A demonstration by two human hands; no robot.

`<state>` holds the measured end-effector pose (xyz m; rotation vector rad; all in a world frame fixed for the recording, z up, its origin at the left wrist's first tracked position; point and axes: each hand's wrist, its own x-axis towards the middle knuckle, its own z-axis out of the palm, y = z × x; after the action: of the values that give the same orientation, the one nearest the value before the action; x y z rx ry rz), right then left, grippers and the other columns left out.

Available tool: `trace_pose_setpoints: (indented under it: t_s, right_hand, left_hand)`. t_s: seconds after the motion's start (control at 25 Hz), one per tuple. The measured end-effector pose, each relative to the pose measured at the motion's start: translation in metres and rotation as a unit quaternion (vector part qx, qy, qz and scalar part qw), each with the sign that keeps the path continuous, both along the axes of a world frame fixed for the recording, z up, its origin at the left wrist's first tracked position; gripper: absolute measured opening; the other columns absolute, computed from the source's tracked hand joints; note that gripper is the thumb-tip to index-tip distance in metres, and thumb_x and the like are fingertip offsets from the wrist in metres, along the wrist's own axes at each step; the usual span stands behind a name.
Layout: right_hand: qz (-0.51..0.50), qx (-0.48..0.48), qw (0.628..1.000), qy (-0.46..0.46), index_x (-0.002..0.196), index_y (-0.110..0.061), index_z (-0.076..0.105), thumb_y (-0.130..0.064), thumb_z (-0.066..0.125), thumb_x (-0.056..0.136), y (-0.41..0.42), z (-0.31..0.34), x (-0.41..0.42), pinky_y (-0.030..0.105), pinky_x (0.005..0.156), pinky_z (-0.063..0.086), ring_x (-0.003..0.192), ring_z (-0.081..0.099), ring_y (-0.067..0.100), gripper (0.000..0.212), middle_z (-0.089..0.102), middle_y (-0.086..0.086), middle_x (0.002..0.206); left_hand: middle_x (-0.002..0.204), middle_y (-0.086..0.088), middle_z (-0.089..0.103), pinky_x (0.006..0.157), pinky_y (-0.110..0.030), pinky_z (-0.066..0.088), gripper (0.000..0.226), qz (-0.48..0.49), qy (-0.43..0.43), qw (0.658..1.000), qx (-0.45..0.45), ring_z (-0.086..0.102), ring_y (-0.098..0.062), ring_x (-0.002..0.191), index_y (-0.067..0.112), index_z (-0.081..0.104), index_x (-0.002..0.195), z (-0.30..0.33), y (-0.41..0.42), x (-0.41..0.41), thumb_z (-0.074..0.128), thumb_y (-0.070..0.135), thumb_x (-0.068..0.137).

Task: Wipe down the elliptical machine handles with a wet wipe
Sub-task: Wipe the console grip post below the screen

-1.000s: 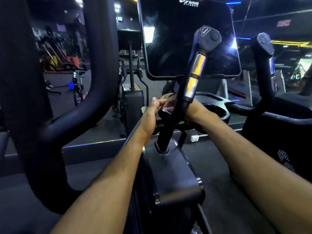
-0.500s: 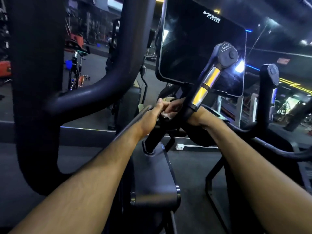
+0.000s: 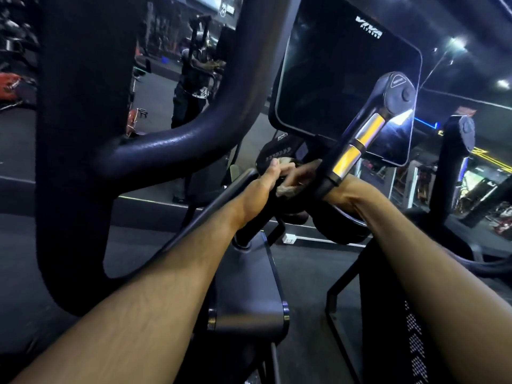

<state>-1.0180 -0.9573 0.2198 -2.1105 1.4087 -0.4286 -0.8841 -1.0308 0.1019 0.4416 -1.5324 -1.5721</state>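
Note:
The near fixed handle (image 3: 357,145) of the elliptical is a black bar with two shiny metal sensor bands, slanting up to the right across the middle. Both my hands meet behind its lower end. My left hand (image 3: 270,180) has its fingers curled round something dark there, thumb up. My right hand (image 3: 300,174) reaches in from behind the bar, fingers pinching a crumpled pale wet wipe (image 3: 288,191) between the two hands. A second upright handle (image 3: 454,167) stands at the right. The big curved moving handle (image 3: 166,139) fills the left.
The dark console screen (image 3: 343,79) hangs above the hands. A black cup holder ring (image 3: 340,220) lies under my right wrist. The machine's pivot housing (image 3: 249,295) sits below my left forearm. A person stands at another machine in the back left.
The view has tilted and swung left, so the console and handles sit further right. Both hands stay together at the base of the near handle, working the wipe.

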Motion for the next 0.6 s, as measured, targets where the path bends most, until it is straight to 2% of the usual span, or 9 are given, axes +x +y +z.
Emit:
trace_pose_setpoints:
  t_s: [0.08,0.12,0.16,0.2,0.24,0.28,0.4,0.52,0.6]
  right_hand:
    - [-0.003,-0.022,1.0,0.006,0.081,-0.007,0.066,0.008,0.062,0.086,-0.006,-0.001,0.008,0.005,0.063,0.046,0.06,0.062,-0.01,0.017,0.067,-0.023,0.06]
    - [-0.01,-0.053,0.999,0.008,0.087,-0.001,0.069,0.001,0.064,0.084,-0.016,-0.01,0.002,0.011,0.07,0.052,0.068,0.065,-0.005,0.006,0.071,-0.019,0.068]
    - [-0.031,-0.069,0.997,0.015,0.096,0.001,0.072,-0.011,0.066,0.083,-0.031,-0.023,-0.012,0.024,0.082,0.058,0.079,0.068,0.002,0.019,0.074,-0.014,0.082]
    - [-0.061,-0.089,0.993,0.04,0.104,-0.008,0.074,-0.025,0.068,0.081,-0.045,-0.037,-0.038,0.04,0.091,0.058,0.091,0.07,0.013,0.029,0.074,-0.009,0.095]
    - [-0.072,-0.093,0.992,0.051,0.105,-0.017,0.074,-0.036,0.068,0.079,-0.062,-0.054,-0.062,0.048,0.094,0.057,0.099,0.07,0.022,0.033,0.073,-0.003,0.104]
    - [-0.073,-0.091,0.991,0.063,0.104,-0.017,0.073,-0.036,0.067,0.081,-0.064,-0.057,-0.063,0.045,0.093,0.057,0.1,0.069,0.023,0.03,0.072,0.0,0.107]
    - [-0.056,-0.055,0.994,0.077,0.097,0.001,0.07,0.004,0.066,0.09,-0.019,-0.019,-0.013,0.01,0.071,0.048,0.075,0.065,-0.006,0.009,0.068,-0.012,0.086]
    - [-0.039,0.017,0.998,0.05,0.103,-0.006,0.072,0.015,0.071,0.08,-0.002,-0.006,-0.02,0.015,0.071,0.053,0.079,0.068,-0.001,0.031,0.072,-0.008,0.086]
    - [-0.043,-0.005,0.998,0.054,0.092,-0.009,0.072,0.013,0.068,0.084,-0.005,-0.005,-0.017,0.011,0.069,0.05,0.074,0.067,-0.005,0.023,0.072,-0.02,0.077]
  left_hand:
    - [0.151,-0.008,0.057,0.11,-0.026,0.048,0.065,-0.015,0.035,0.999,-0.009,0.059,-0.011,0.134,0.014,0.042,0.157,-0.001,0.001,0.0,0.013,0.052,0.113]
    - [0.15,-0.01,0.059,0.106,-0.021,0.049,0.066,-0.013,0.045,0.999,-0.014,0.06,-0.009,0.133,0.011,0.044,0.156,-0.001,0.002,0.0,0.011,0.049,0.114]
    - [0.146,-0.01,0.061,0.099,-0.015,0.049,0.066,-0.009,0.046,0.999,-0.019,0.061,-0.005,0.13,0.008,0.046,0.154,-0.001,0.003,0.0,0.009,0.046,0.114]
    - [0.142,-0.008,0.064,0.096,-0.012,0.048,0.066,-0.006,0.044,0.999,-0.025,0.062,-0.002,0.126,0.007,0.048,0.152,0.0,0.004,0.001,0.008,0.044,0.114]
    - [0.139,-0.005,0.066,0.094,-0.011,0.048,0.067,-0.004,0.048,0.998,-0.027,0.063,-0.001,0.124,0.006,0.048,0.151,-0.001,0.004,0.001,0.007,0.044,0.114]
    - [0.137,-0.001,0.067,0.094,-0.011,0.049,0.067,0.003,0.048,0.999,-0.025,0.063,0.0,0.123,0.008,0.048,0.152,0.0,0.005,0.002,0.008,0.046,0.114]
    - [0.151,0.005,0.054,0.104,-0.015,0.048,0.068,0.015,0.024,0.999,-0.015,0.059,0.013,0.117,0.013,0.039,0.159,0.0,0.006,0.002,0.008,0.051,0.112]
    - [0.165,-0.001,0.038,0.089,0.001,0.043,0.067,0.017,0.006,1.0,-0.015,0.047,0.002,0.136,0.014,0.031,0.163,0.004,0.011,0.003,0.007,0.05,0.112]
    - [0.16,0.001,0.046,0.089,-0.002,0.044,0.065,0.016,0.011,1.0,-0.013,0.043,-0.003,0.144,0.015,0.036,0.16,0.003,0.012,0.003,0.008,0.049,0.113]
